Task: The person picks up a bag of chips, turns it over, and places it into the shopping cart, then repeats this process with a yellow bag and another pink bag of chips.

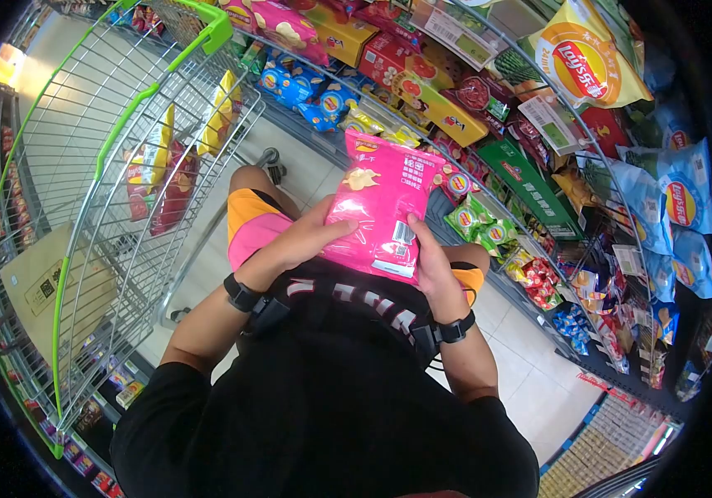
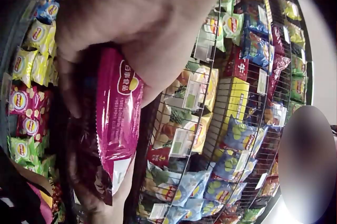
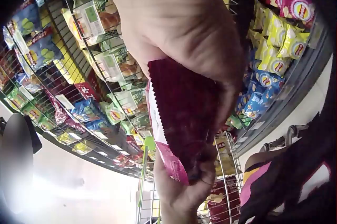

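Note:
A pink bag of chips (image 1: 381, 203) is held up in front of the lap, its printed side with a barcode facing the head camera. My left hand (image 1: 316, 234) grips its left edge, thumb lying across the front. On the opposite edge my right hand (image 1: 431, 259) holds the lower corner, with the thumb on the front near the barcode. Both hands' other fingers go behind the bag, hidden in the head view. From the left wrist the bag (image 2: 121, 121) shows edge-on, and in the right wrist view its crimped end (image 3: 181, 108) is in shadow.
A wire shopping cart (image 1: 115, 158) with green trim stands at left, holding yellow chip bags (image 1: 221, 112), a dark red bag (image 1: 175, 189) and a brown paper bag (image 1: 53, 286). Shelves of snacks (image 1: 497, 228) run along the right. A person (image 2: 308, 166) with a blurred face is at the aisle's side.

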`<state>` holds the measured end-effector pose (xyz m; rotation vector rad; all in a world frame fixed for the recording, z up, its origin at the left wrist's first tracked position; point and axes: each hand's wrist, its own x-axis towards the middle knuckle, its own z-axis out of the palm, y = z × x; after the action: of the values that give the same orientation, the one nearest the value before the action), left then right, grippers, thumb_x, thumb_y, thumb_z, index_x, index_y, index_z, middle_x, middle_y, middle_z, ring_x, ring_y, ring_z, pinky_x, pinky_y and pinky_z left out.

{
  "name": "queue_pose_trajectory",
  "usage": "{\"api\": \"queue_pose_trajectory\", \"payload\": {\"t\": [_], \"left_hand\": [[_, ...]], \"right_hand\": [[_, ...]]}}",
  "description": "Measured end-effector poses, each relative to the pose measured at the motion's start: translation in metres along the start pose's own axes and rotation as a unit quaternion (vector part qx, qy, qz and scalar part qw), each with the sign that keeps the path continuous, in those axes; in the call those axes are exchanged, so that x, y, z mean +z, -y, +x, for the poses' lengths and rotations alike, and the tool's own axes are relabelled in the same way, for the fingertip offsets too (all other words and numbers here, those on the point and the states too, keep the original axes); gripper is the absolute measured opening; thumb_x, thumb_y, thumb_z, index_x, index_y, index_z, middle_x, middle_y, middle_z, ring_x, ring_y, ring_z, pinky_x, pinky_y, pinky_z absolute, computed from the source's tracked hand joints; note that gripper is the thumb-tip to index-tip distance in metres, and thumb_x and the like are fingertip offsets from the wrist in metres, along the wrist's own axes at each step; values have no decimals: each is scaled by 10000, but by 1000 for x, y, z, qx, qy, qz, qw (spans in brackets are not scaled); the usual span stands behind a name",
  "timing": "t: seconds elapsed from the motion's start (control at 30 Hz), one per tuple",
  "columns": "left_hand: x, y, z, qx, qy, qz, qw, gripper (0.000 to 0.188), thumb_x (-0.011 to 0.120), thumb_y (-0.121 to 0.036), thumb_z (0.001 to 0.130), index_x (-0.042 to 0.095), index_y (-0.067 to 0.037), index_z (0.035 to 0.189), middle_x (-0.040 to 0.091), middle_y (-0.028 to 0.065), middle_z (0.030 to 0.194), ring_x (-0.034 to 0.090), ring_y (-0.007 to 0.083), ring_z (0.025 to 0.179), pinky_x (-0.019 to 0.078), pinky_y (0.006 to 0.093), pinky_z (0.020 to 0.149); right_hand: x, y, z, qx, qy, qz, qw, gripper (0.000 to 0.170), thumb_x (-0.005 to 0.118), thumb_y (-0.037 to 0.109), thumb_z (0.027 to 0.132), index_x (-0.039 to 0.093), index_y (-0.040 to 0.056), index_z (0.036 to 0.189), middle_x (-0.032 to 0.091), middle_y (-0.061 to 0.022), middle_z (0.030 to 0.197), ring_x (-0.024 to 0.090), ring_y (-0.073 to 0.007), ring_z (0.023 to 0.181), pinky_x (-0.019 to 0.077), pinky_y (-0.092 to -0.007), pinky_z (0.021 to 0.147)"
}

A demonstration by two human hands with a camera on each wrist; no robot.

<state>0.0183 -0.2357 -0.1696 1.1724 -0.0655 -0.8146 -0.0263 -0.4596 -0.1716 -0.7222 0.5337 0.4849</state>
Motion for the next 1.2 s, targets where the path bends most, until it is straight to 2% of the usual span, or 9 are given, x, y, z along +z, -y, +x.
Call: {"api": "queue_pose_trajectory", "payload": {"t": [0.37, 0.5, 0.57, 0.6, 0.77, 0.93, 1.03, 1.07, 1.2], "left_hand": [[5, -6, -3, -6, -4, -60, 998, 558, 605, -204, 928, 348, 51, 1353, 540, 120, 1249, 543, 161, 1125, 436, 308, 974], [-3, 10, 3, 53, -68, 87, 992, 572, 634, -183, 897, 356, -3, 1364, 537, 122, 1249, 555, 174, 1110, 446, 300, 943], [-17, 37, 12, 149, -113, 196, 963, 583, 648, -159, 877, 361, -41, 1371, 535, 113, 1250, 565, 176, 1093, 452, 289, 916], [-12, 25, 6, 126, -155, 280, 939, 596, 664, -67, 847, 382, -77, 1372, 519, 75, 1257, 538, 162, 1097, 453, 286, 885], [-3, 3, 0, 127, -96, 232, 960, 551, 681, -101, 838, 435, -78, 1330, 507, 68, 1233, 530, 202, 1101, 449, 333, 895], [12, -12, -1, 201, -165, 187, 947, 660, 725, -147, 809, 374, -39, 1357, 482, 112, 1292, 540, 223, 1122, 437, 352, 962], [-2, -12, 3, 216, -228, 175, 933, 710, 752, -162, 787, 360, -22, 1362, 527, 128, 1260, 539, 204, 1145, 441, 347, 968], [-9, -12, 5, 218, -251, 181, 926, 725, 762, -168, 779, 357, -18, 1363, 546, 133, 1244, 541, 197, 1148, 445, 341, 964], [-30, -42, -11, 208, -161, 146, 954, 662, 747, -151, 796, 395, -10, 1339, 570, 90, 1221, 557, 163, 1119, 450, 317, 960]], "right_hand": [[3, 0, 1, -13, -4, -2, 1000, 444, 559, 292, 947, 475, 1, 1271, 609, -143, 1172, 635, -213, 1021, 534, -346, 878], [-4, -1, 8, -34, -13, -31, 999, 432, 603, 236, 924, 473, 4, 1264, 610, -132, 1162, 633, -204, 1013, 532, -344, 870], [-10, -2, 14, -70, -23, -83, 994, 432, 627, 194, 908, 468, 2, 1260, 608, -124, 1159, 626, -196, 1012, 526, -339, 868], [-11, -1, 17, -96, -27, -118, 988, 437, 639, 173, 899, 464, 0, 1260, 606, -119, 1158, 621, -191, 1013, 522, -336, 867], [3, 0, 29, -209, -34, -258, 943, 524, 671, 85, 858, 413, 9, 1307, 591, -102, 1167, 593, -187, 1046, 482, -326, 909], [40, 1, 21, -273, 108, -320, 901, 643, 693, 84, 819, 366, 32, 1371, 378, -115, 1407, 424, -239, 1280, 436, -384, 978], [48, -1, 18, -277, 158, -409, 855, 663, 705, 86, 810, 364, 43, 1377, 376, -102, 1411, 418, -239, 1285, 434, -386, 980], [50, 0, 18, -295, 161, -420, 843, 639, 705, 74, 813, 379, 23, 1361, 379, -123, 1408, 494, -238, 1214, 464, -355, 937], [50, 25, 40, -318, 63, -354, 877, 541, 677, 54, 851, 416, -18, 1319, 446, -148, 1346, 621, -189, 996, 507, -286, 835]]}}
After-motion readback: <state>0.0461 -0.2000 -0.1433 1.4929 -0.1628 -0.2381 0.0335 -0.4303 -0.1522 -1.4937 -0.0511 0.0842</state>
